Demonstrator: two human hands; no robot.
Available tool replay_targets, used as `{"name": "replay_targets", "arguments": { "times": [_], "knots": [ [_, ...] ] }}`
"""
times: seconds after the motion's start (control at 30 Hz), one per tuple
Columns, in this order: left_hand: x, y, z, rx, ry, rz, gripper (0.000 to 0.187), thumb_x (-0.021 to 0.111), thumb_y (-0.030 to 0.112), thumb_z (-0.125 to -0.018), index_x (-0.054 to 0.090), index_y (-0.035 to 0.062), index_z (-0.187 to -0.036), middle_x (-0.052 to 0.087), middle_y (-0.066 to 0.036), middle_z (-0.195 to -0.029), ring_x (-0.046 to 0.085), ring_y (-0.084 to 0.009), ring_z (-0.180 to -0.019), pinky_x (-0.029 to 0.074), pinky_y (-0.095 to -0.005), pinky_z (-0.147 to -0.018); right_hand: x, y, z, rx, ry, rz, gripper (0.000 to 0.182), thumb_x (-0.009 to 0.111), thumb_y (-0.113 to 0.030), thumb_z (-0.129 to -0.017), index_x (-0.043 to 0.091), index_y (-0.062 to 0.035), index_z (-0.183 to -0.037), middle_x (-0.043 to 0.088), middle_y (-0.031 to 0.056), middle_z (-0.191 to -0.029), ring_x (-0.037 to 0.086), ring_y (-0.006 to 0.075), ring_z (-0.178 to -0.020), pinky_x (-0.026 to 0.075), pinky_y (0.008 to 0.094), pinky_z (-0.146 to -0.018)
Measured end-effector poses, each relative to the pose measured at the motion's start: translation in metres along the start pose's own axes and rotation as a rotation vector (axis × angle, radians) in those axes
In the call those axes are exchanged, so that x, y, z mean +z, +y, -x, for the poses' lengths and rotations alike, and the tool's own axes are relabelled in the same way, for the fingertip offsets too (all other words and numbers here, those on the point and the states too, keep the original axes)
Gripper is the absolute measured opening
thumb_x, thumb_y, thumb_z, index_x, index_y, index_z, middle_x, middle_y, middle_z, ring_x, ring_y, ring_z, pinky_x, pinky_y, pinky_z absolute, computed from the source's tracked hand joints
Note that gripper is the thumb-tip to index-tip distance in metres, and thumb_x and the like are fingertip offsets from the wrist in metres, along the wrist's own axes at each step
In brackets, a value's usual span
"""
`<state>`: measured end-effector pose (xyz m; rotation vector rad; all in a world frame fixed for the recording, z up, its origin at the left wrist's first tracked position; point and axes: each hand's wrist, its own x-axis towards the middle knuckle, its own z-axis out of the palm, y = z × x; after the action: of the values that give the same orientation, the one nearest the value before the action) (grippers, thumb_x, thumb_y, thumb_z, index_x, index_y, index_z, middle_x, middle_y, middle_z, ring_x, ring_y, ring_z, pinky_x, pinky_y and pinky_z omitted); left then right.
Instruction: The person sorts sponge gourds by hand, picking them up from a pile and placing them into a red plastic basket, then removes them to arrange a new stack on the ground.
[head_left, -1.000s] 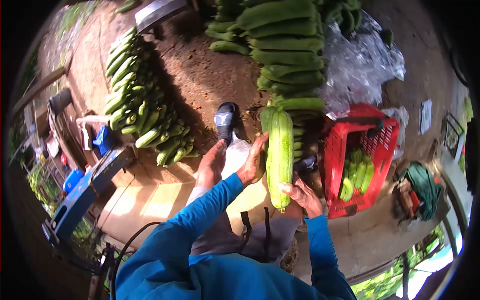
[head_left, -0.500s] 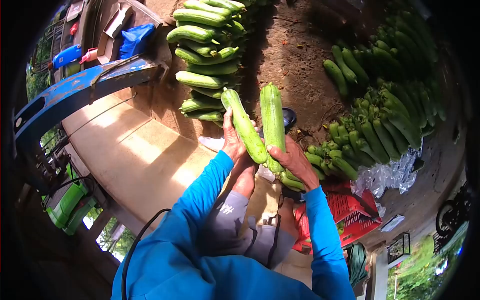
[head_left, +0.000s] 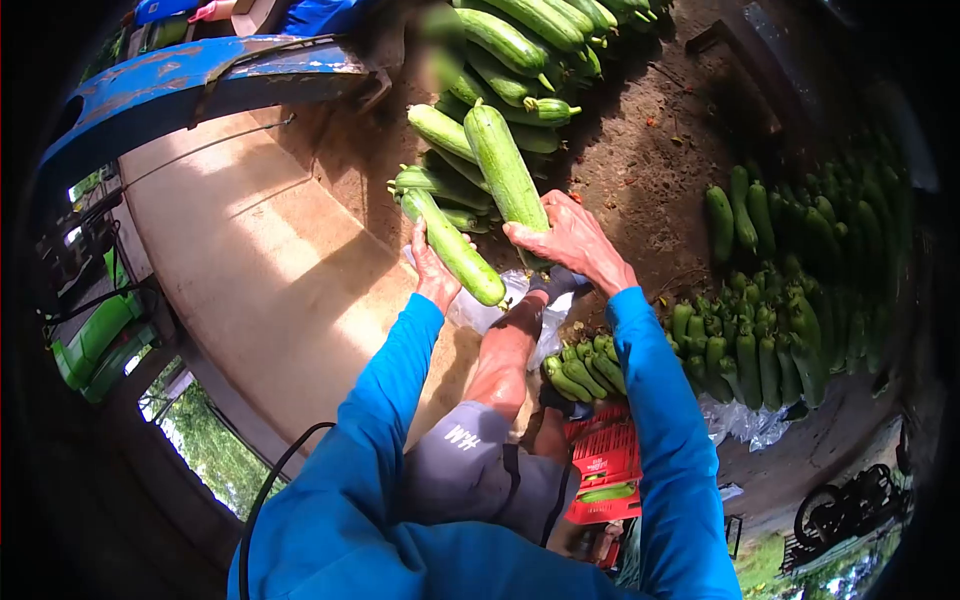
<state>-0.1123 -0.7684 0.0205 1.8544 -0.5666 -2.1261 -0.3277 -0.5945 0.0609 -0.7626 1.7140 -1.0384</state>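
My left hand (head_left: 437, 272) is wrapped round a long light-green gourd (head_left: 455, 248), held tilted with its lower end toward me. A second, thicker gourd (head_left: 500, 160) is gripped near its lower end by my right hand (head_left: 583, 243), thumb across its upper side. Its far end reaches over a stacked pile of similar gourds (head_left: 505, 45). The left gourd's stem end overlaps the near end of that pile in this view.
More gourds (head_left: 745, 360) lie in rows on the ground at the right, by crumpled clear plastic (head_left: 755, 425). A red crate (head_left: 605, 460) stands beside my legs. To the left are a tan ledge (head_left: 250, 240) and a blue metal beam (head_left: 220, 65).
My view has shifted toward the pile, which looks nearer. Both hands have moved apart, the right one up and forward with its gourd over the pile, the left one slightly left.
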Motion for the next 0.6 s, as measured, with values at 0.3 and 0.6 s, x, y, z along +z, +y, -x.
{"name": "replay_targets", "arguments": {
  "times": [0.3,0.6],
  "knots": [
    [-0.001,0.03,-0.078,0.108,0.055,0.0,0.07,0.067,0.068,-0.079,0.052,0.0158,-0.123,0.057,-0.007,-0.102,0.059,-0.0247,-0.09,0.053,-0.0434,-0.077,0.012,-0.009,-0.042,0.222,-0.071,-0.061,0.071,0.07,-0.06,-0.077,0.067,0.007,-0.1,0.062,0.0204,-0.1,0.063,0.0332,-0.095,0.049,0.0423,-0.081],
    [0.001,0.045,-0.13,-0.102,-0.02,-0.476,0.074,0.048,0.065,-0.093,0.034,0.0188,-0.149,0.053,-0.017,-0.139,0.055,-0.0366,-0.124,0.045,-0.0566,-0.099,0.022,0.028,-0.002,0.368,-0.056,-0.279,0.054,0.071,-0.044,-0.084,0.066,0.0056,-0.106,0.068,0.0208,-0.098,0.067,0.0283,-0.09,0.052,0.0401,-0.081]
  ]
}}
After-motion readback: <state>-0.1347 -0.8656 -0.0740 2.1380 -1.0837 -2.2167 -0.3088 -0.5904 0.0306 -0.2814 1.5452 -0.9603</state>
